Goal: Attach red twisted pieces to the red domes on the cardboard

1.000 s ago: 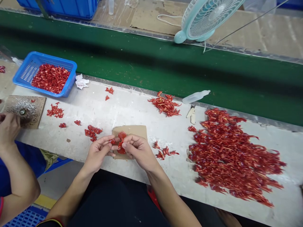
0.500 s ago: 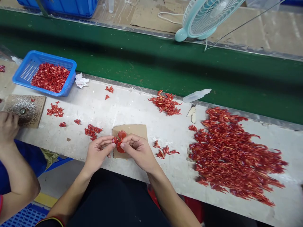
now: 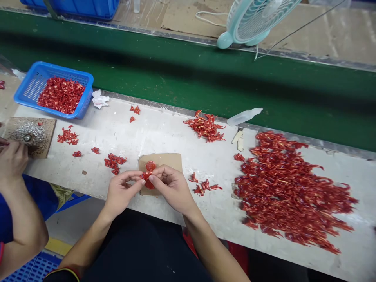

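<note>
My left hand (image 3: 123,192) pinches a small red plastic-looking piece (image 3: 145,176) between thumb and fingertips. My right hand (image 3: 174,189) pinches red material from the other side, and the fingertips of both hands nearly meet. Whether they hold one piece or two joined ones cannot be made out. Under the fingers lies a brown cardboard square (image 3: 172,159). On it shows a red round disc (image 3: 150,165), with a second red disc (image 3: 150,184) partly covered by my fingers. Left of my hands is a cluster of small red pieces (image 3: 114,162); to the right lie several pointed red pieces (image 3: 205,187).
A large heap of red pieces (image 3: 290,192) covers the table's right side, with a smaller pile (image 3: 205,127) behind. A squeeze bottle (image 3: 244,116) lies at the back edge. Far left are a blue basket (image 3: 85,103) of red pieces and a co-worker's hand (image 3: 14,160). A fan (image 3: 258,19) stands beyond.
My fingertips have drawn closer together, bringing the red material into one spot above the cardboard. The co-worker's hand has moved slightly right. The view has shifted a little.
</note>
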`<state>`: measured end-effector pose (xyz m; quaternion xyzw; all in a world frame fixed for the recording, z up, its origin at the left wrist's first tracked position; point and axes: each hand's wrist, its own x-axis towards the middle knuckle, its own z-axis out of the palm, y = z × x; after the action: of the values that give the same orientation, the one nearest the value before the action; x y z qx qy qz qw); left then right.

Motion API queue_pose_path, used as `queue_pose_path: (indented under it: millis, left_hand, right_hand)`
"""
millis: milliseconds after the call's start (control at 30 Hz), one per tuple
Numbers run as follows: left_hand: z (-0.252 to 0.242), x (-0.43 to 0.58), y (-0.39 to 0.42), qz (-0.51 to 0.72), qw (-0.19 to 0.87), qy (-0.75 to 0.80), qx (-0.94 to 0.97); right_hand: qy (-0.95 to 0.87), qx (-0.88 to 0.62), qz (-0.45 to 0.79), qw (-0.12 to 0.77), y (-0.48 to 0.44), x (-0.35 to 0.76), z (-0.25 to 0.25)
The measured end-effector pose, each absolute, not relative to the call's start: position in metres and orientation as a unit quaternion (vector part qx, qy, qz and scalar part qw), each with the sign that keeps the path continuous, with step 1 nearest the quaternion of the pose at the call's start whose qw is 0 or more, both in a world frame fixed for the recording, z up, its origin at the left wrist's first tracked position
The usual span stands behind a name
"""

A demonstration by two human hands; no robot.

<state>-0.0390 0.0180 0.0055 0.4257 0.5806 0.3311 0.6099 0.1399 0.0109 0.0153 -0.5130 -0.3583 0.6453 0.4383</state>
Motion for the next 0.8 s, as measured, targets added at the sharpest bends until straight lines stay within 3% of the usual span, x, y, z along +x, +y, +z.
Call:
queue_pose_path:
  millis: [600,800]
  left_hand:
    - [0.012,-0.037,0.015,0.313,0.573,0.587,0.479]
    - [0.013,-0.034,0.014,0.373,0.589,0.587,0.411]
  right_hand:
    - [-0.443,-0.544,0.598,0.388,0.007,0.148,0.012]
    - [-0.421,-0.564,0.547,0.454,0.001,0.135,0.01]
